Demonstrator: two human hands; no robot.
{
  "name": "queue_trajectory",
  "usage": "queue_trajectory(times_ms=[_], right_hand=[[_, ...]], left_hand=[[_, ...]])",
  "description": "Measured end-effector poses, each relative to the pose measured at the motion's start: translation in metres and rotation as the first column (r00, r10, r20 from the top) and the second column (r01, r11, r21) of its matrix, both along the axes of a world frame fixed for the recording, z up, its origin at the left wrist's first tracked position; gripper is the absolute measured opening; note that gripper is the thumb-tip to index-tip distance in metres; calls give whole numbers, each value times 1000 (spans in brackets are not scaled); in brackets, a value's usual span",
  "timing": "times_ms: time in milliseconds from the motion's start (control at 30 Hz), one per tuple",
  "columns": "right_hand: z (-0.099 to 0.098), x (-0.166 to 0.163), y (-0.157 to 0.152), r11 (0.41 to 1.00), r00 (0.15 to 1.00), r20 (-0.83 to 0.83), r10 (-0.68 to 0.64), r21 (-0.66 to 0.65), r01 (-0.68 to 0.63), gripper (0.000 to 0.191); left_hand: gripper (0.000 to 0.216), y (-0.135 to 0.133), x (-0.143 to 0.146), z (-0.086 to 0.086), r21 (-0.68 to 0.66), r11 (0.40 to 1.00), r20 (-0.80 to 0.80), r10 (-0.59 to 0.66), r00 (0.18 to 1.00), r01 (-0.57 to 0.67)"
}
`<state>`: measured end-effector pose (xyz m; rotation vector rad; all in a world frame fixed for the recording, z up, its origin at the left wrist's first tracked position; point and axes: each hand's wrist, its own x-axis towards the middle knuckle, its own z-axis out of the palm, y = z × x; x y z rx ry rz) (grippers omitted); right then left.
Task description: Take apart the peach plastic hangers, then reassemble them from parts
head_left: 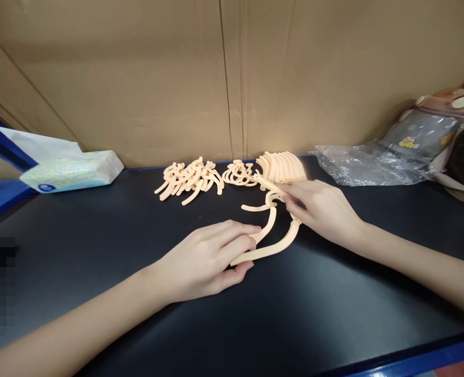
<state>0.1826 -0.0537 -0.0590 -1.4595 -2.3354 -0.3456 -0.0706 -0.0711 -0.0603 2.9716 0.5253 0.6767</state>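
A beige plastic folding hanger (276, 248), with two curved arms and a hook-like ring, is low over the black tabletop. Bent fingers of my left hand (216, 256) close round the lower ends of the arms. At the upper end, my right hand (320, 207) pinches near the joint, its fingertips partly hiding it. A straight beige bar (271, 184) runs from under the right fingers toward the piles. Just left of the ring lies a loose curved piece (254, 208).
Behind my hands sit a pile of curved arms (192, 180), a pile of hooks (238, 173) and a neat stack of hangers (282, 165). A tissue pack (75, 170) is at left; a clear plastic bag (357, 165) and a bottle (420, 131) are at right. Cardboard (137, 78) stands behind.
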Motion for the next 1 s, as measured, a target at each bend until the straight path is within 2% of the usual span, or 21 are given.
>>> queue_trajectory(times_ms=[300,767,1000], right_hand=[[2,-1,-1,997,997,-11,71,-5,-71,23],[-5,-1,1,987,988,15,157,29,-157,27],[-10,1,1,940,948,47,314,125,-317,27]], left_hand=[[13,0,1,2,19,998,-25,-55,998,56],[20,1,-1,0,18,998,-50,-67,997,68],[21,1,-3,-3,4,1000,-33,26,999,-26]])
